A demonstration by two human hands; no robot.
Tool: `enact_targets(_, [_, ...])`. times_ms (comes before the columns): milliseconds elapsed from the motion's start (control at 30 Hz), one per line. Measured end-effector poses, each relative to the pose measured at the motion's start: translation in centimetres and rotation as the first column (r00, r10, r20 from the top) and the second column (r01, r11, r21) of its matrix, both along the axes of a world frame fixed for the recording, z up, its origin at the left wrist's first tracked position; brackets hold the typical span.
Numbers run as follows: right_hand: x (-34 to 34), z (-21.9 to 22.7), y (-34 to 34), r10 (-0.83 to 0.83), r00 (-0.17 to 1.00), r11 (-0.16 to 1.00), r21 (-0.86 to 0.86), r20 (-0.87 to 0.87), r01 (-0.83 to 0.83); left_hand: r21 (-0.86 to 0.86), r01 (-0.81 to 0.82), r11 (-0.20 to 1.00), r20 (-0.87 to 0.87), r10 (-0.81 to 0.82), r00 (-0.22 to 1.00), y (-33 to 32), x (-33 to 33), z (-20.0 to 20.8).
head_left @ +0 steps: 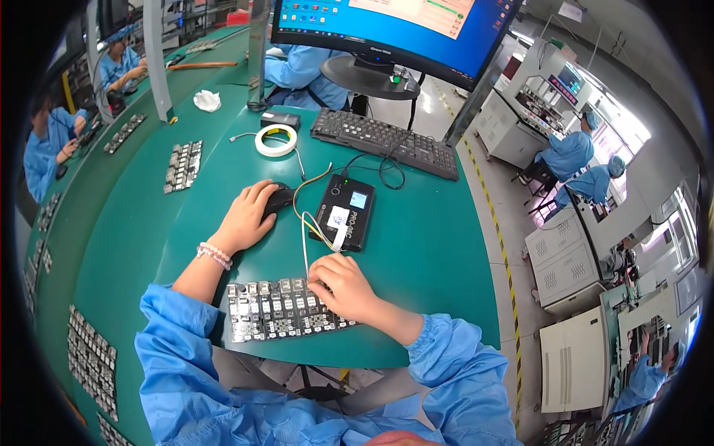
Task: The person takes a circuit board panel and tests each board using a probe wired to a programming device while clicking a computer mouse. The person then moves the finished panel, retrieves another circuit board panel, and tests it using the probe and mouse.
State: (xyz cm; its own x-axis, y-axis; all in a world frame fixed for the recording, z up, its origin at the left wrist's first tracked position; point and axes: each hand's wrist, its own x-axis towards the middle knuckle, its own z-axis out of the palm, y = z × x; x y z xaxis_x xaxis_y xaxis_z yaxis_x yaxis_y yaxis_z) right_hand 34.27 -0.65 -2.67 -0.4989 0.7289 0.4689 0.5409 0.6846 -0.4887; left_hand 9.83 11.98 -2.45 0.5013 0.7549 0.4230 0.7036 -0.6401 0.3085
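Note:
My left hand [249, 219] rests over a black computer mouse [278, 199], its fingers curled round it. A panel of small circuit boards [271, 312] lies flat at the table's near edge. My right hand [341, 285] is over the panel's right part, fingertips pinched at its far edge. A thin white cable [304, 249] runs down into those fingertips; its end is hidden there. Beyond my right hand lies a black box-shaped device [349, 212] with a small lit screen, a white label and several thin wires at its near end.
A black keyboard [383, 143] and a roll of tape [276, 140] lie farther back, below a monitor [394, 30]. Another board panel [183, 166] lies to the left, more [93, 360] at the lower left. A metal post [476, 100] stands by the keyboard. Other people work nearby.

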Motion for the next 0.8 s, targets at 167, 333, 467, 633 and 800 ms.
enact_targets(167, [-0.7,-0.2,0.3,0.01,1.0,1.0,0.021,0.005,-0.011,0.006,-0.009,1.0,-0.008,0.009,1.0,0.2,-0.9,-0.8])
enact_targets(333, [-0.3,0.5,0.9,-0.001,1.0,0.999,0.054,0.013,0.0,0.046,0.027,0.999,0.009,-0.028,1.0,1.0,-0.4,0.2])
enact_targets(467, [-0.3,1.1,0.4,-0.028,0.999,0.995,0.097,0.028,0.025,0.02,0.006,1.0,0.015,-0.006,1.0,1.3,-0.3,-0.4])
enact_targets(633, [-1.7,2.1,0.2,-0.062,0.997,0.994,0.082,-0.042,0.065,0.027,-0.017,0.999,-0.011,0.018,1.0,0.8,-1.3,-1.2])
enact_targets(800, [-4.5,2.7,0.0,-0.024,0.995,0.998,-0.052,-0.093,0.019,0.046,-0.017,0.999,-0.004,0.017,1.0,0.8,-0.7,-0.9])
